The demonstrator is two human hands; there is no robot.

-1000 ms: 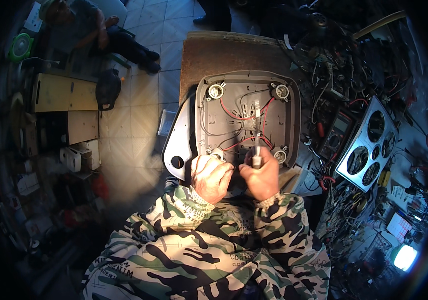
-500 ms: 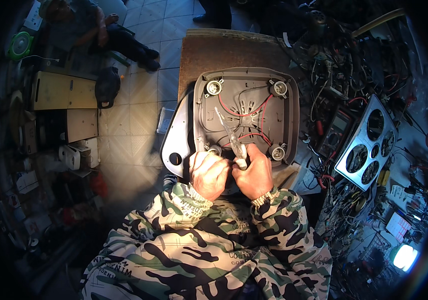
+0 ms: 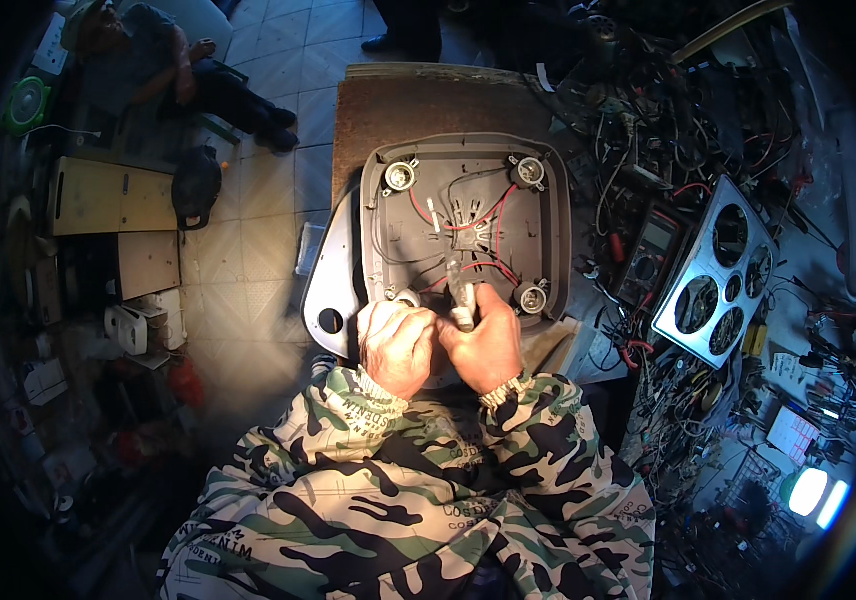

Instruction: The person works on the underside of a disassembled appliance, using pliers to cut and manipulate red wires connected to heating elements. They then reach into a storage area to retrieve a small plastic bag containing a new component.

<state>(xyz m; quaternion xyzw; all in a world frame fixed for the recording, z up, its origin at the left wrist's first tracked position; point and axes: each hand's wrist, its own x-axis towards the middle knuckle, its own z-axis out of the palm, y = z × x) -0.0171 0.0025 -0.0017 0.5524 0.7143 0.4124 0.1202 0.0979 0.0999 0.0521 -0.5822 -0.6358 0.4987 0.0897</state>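
Before me lies a square brown-grey plastic housing (image 3: 375,230), with its hollow side up. Round metal-and-white fittings (image 3: 400,177) sit at its corners, joined by red and dark wires (image 3: 506,208). My left hand (image 3: 398,345) is closed at the near left corner fitting, fingertips pressed together; what they grip is hidden. My right hand (image 3: 485,342) is closed beside it, pinching a clear narrow piece (image 3: 460,290) with a pale end. That piece points away over the housing; its exact kind does not show.
The housing rests on a brown wooden board (image 3: 418,105), beside a white panel (image 3: 326,280) with a round hole. On the right are a multimeter (image 3: 648,250), a silver plate with round holes (image 3: 708,268) and tangled cables. A seated person (image 3: 163,75) is far left.
The view has shifted, so the housing and hands appear farther left. The clear piece in my right hand now looks shorter and more upright. My left hand stays at the same corner.
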